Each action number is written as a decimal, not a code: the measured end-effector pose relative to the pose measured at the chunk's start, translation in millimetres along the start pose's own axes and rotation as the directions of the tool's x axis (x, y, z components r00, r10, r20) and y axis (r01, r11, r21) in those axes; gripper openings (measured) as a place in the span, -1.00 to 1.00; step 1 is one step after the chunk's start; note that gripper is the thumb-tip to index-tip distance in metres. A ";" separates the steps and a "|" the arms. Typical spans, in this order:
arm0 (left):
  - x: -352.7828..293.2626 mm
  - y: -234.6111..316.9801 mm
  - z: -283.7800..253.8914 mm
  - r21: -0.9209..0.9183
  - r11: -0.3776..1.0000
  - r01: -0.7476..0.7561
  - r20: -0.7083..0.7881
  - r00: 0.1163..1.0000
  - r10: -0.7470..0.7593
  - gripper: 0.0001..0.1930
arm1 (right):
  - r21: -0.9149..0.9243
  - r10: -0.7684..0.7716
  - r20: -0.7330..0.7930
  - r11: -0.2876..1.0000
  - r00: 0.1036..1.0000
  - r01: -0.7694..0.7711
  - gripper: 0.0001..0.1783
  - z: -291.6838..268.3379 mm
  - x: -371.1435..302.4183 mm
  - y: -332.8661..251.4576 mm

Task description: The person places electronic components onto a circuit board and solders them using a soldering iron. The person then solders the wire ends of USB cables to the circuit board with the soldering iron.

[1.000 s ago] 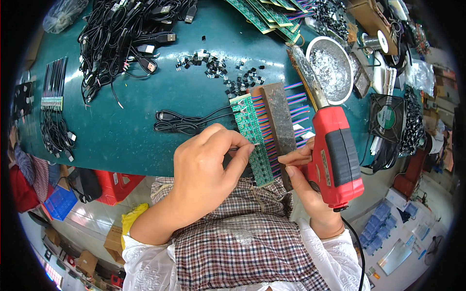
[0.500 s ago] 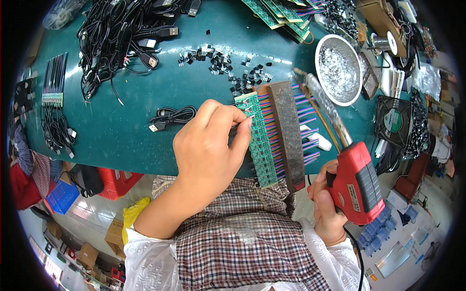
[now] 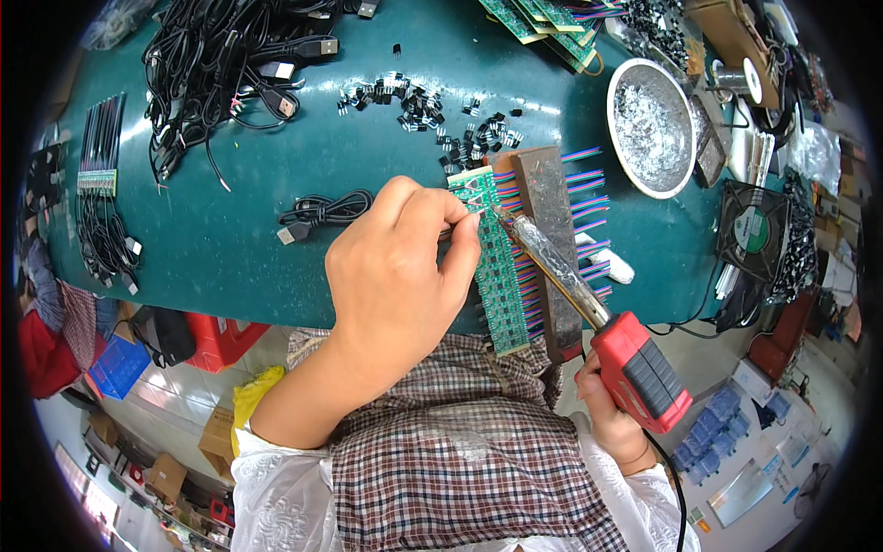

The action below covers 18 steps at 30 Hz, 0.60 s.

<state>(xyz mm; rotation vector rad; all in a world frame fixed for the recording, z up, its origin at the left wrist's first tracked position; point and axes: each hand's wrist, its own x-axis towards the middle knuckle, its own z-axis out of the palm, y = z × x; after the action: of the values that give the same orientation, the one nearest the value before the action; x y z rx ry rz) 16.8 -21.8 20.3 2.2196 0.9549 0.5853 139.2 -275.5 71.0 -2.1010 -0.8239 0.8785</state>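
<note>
My left hand [image 3: 395, 262] is closed in a pinch at the upper left edge of a long green circuit board [image 3: 504, 294]. A dark cable end shows between its thumb and forefinger. A black USB cable [image 3: 324, 212] lies coiled just left of that hand. My right hand [image 3: 609, 409] grips a red and black soldering gun [image 3: 644, 373], whose tip is at the board's upper part, close to my left fingertips. Across the multicoloured wires [image 3: 589, 201] on the board's right side rests a dark, heavy bar [image 3: 544, 248].
Small black components [image 3: 418, 109] lie scattered beyond the board. At the right stand a metal bowl [image 3: 657, 195] of silvery bits, a solder spool [image 3: 752, 81] and a small fan [image 3: 750, 230]. Black USB cables [image 3: 216, 83] pile up at the far left; more circuit boards [image 3: 552, 32] are stacked at the back.
My right hand has brought the soldering gun leftward and down, so its tip has swung from near the bowl onto the board beside my left fingers. My left hand stays pinched there.
</note>
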 end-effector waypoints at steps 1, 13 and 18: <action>-0.2 0.2 0.0 0.002 1.000 0.001 0.000 1.000 -0.001 -0.88 | 0.017 0.023 0.000 1.000 1.000 -0.023 -0.64 0.3 -0.4 0.8; 0.4 0.3 1.2 0.004 1.000 0.024 0.017 1.000 -0.024 -0.87 | -0.019 0.042 -0.002 0.999 0.999 -0.042 -0.64 1.8 -1.8 1.0; 0.3 0.1 0.8 0.015 1.000 0.022 0.022 1.000 -0.022 -0.87 | -0.036 -0.006 0.006 0.999 1.000 0.006 -0.65 2.4 0.8 1.5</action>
<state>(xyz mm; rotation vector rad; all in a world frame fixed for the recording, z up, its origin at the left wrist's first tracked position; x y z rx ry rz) 17.6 -21.9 19.9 2.2209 0.9740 0.5444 138.2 -274.9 68.3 -2.1270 -0.8542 0.8728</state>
